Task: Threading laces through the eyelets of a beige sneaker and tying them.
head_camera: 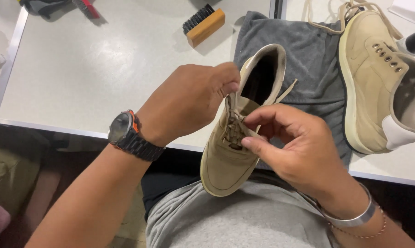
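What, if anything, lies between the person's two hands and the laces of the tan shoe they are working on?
Nothing visible does. The left hand pinches the lace near the collar of the tan shoe, and the right hand has its fingers at the eyelets. The second shoe and wooden brush lie apart on the table.

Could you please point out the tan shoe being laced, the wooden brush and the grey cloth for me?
tan shoe [223, 165]: head view, on the toe's upper.
wooden brush [208, 25]: head view, on the wooden back.
grey cloth [310, 59]: head view, on the bare middle between the two shoes.
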